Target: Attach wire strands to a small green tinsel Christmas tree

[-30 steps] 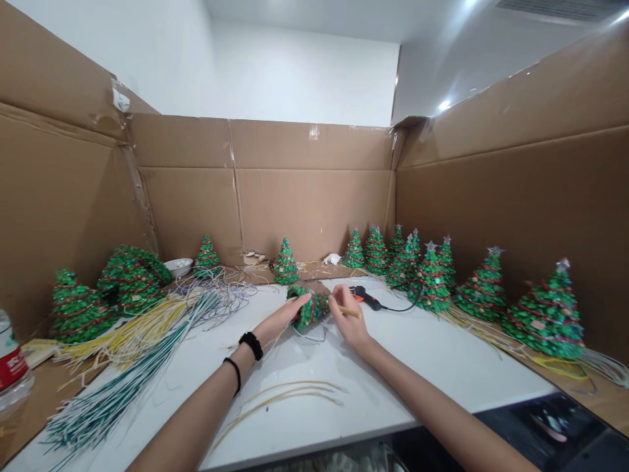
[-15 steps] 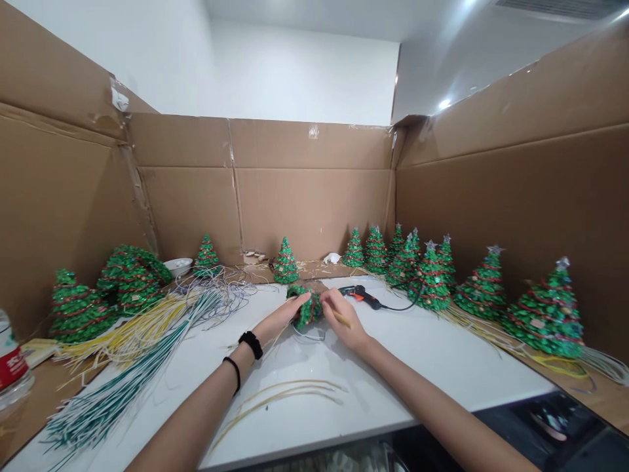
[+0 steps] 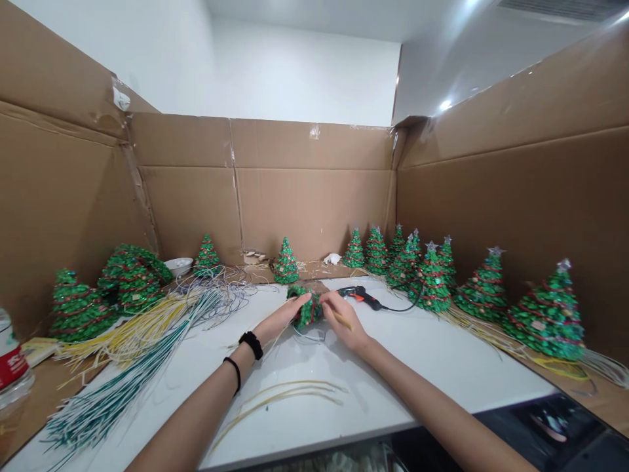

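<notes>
A small green tinsel tree with red trim lies tipped over between my hands at the middle of the white board. My left hand grips it from the left, thumb on top. At its right side is my right hand, fingers curled round a thin yellowish stick and fingertips against the tree. A pale wire loop hangs below the tree. Several cream strands lie on the board nearer to me.
A black and orange glue gun lies right of my hands. Decorated trees stand along the right and back. Yellow and green wire bundles spread at left, near a bottle and a white bowl. Cardboard walls enclose the table.
</notes>
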Tool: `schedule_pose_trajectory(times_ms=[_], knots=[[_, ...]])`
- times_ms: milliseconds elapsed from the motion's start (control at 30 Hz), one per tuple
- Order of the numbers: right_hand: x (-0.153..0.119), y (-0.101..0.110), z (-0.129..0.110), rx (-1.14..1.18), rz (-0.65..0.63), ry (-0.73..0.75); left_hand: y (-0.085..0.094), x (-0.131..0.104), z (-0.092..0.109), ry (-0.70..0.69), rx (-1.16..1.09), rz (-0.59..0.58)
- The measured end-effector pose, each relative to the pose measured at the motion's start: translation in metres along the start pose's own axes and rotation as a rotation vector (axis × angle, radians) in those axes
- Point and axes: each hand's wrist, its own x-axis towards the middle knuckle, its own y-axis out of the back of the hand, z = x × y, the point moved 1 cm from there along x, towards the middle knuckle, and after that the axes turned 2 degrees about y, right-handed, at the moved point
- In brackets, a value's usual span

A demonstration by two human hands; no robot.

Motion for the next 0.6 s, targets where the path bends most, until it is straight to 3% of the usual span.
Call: schedule_pose_trajectory(times_ms=[600], knots=[[0.0012, 0.0014, 0.0003, -0.008, -0.037, 0.007, 0.0028, 0.0022, -0.0058, -0.030, 0.034, 0.002]])
